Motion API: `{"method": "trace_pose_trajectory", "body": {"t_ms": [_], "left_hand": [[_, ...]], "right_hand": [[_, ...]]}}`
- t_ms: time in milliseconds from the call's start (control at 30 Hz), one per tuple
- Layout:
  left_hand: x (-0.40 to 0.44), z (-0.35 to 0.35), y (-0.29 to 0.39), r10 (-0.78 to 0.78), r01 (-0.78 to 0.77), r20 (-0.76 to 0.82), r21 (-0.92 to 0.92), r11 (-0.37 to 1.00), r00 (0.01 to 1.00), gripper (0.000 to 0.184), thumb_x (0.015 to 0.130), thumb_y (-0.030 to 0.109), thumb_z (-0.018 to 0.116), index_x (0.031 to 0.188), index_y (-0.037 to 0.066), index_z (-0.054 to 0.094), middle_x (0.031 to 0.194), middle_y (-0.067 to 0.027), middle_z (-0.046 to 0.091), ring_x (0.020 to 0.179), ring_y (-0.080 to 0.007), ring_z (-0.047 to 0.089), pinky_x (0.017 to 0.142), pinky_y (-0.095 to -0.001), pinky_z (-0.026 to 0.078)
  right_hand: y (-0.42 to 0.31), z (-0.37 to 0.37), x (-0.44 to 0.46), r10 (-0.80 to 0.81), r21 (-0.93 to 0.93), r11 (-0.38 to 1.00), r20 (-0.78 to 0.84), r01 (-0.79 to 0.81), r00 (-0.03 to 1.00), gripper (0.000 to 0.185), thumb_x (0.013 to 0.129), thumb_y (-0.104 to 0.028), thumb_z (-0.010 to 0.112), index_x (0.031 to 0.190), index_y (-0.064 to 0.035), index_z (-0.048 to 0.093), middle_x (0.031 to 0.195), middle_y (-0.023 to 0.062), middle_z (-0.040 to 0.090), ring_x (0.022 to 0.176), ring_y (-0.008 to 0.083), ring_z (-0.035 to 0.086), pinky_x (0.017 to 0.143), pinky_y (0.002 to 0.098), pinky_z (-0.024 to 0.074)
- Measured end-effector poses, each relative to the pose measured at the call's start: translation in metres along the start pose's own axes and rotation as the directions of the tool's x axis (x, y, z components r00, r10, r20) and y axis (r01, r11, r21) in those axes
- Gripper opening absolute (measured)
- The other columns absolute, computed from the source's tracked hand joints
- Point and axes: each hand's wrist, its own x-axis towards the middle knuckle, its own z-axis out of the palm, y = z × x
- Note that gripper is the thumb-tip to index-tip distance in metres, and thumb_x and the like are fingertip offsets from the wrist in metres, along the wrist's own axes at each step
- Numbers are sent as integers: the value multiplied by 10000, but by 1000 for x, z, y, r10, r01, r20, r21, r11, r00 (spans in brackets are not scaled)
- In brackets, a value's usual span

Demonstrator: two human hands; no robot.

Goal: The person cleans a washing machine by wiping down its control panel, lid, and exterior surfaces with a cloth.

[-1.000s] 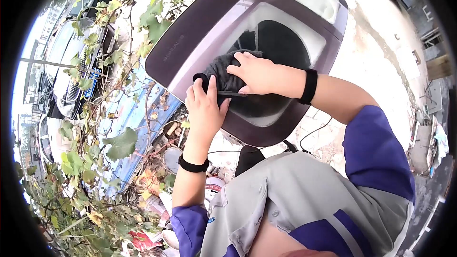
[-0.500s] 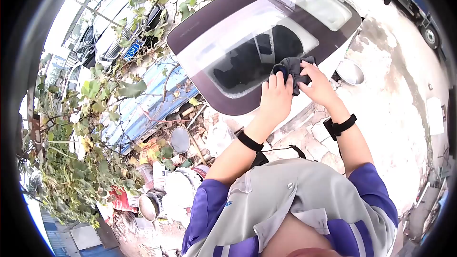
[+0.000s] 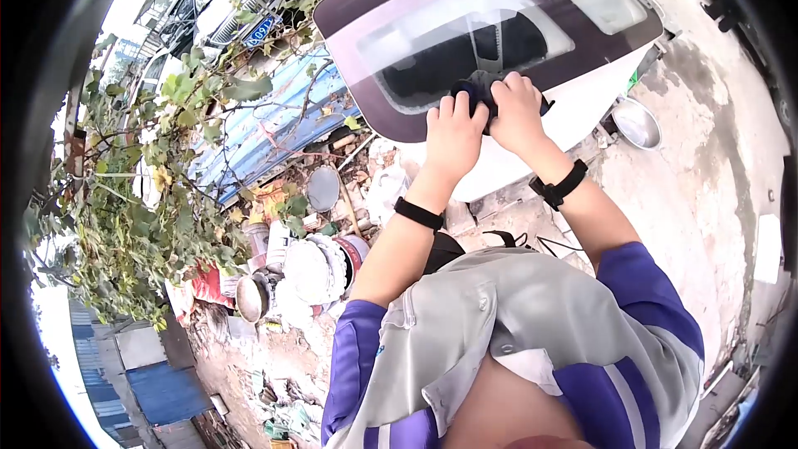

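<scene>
A dark grey cloth (image 3: pixel 477 83) lies bunched on the near edge of a dark glass lid (image 3: pixel 353 2) with a clear window. The lid tops a white appliance (image 3: pixel 573 116) that looks like a washing machine. My left hand (image 3: pixel 454 135) grips the cloth's left side, its fingers curled over it. Around the right side closes my right hand (image 3: pixel 517 115), close beside the left one. Both hands partly hide the cloth and the lid's edge.
A metal basin (image 3: pixel 637 123) stands right of the appliance. On the left are leafy vines (image 3: pixel 137 233), blue boards (image 3: pixel 270 137), stacked white containers (image 3: pixel 316 270) and a round pan (image 3: pixel 252 298). A parked car (image 3: pixel 229 8) is behind the vines.
Both hands, still on the cloth, have slid it leftward and slightly nearer to me along the lid. The whole view has shifted, so the appliance sits higher in the picture.
</scene>
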Motion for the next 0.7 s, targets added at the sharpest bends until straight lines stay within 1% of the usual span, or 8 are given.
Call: {"method": "trace_pose_trajectory", "body": {"t_ms": [100,167,200,267,333,367,533,700], "left_hand": [[-21,-25,-18,-83,83,70,5,997,994,505,662,130,727,1155,105,624,1210,-168,549,1044,-353,525,822,-457,444],[-38,-27,-26,-80,80,18,42,996,997,503,656,137,731,1144,95,614,1223,-181,542,1035,-368,522,799,-459,423],[-42,-22,-24,-71,73,-35,82,994,997,447,659,131,712,1090,82,605,1171,-182,545,1020,-370,518,794,-460,418],[-35,-15,-16,-33,34,-5,169,985,999,301,683,132,670,961,70,572,1052,-163,538,948,-353,515,746,-453,403],[-23,-5,-13,11,-17,36,196,981,999,184,711,140,623,849,81,517,931,-133,504,852,-326,500,695,-442,380],[-19,1,-12,9,-24,86,178,984,996,235,683,150,654,844,54,511,952,-159,508,898,-360,503,714,-471,399],[20,15,17,133,-144,67,211,967,989,121,767,151,577,836,67,524,900,-115,499,850,-304,507,710,-415,394],[74,43,61,177,-197,97,263,944,979,117,798,195,572,857,99,539,920,-92,519,868,-266,504,694,-391,388]], "right_hand": [[-27,20,-6,-67,101,993,-8,67,998,228,699,-83,688,904,-68,589,976,113,514,997,324,491,875,462,351],[-34,30,-14,-164,163,972,-38,168,986,238,710,-85,661,929,-59,570,977,114,500,989,318,487,890,455,340],[-34,32,-17,-189,185,963,-47,195,981,218,714,-75,638,918,-61,564,983,116,498,982,315,485,882,453,344],[-27,35,-20,-208,251,940,-110,230,972,263,682,-17,623,928,-61,543,959,116,479,973,325,485,887,463,354],[-17,33,-18,-219,257,933,-146,251,965,241,703,-41,625,930,-60,546,947,111,481,969,323,492,902,461,360],[-12,32,-16,-209,255,935,-162,245,964,215,719,-53,617,919,-64,541,948,110,482,976,323,494,906,465,366],[28,13,-11,-155,149,972,-172,181,973,114,778,-126,596,863,-84,533,934,91,504,955,303,513,901,440,381],[89,-15,4,-76,100,990,-197,97,978,115,770,-102,612,837,-83,521,895,88,500,893,316,512,827,446,387]]}}
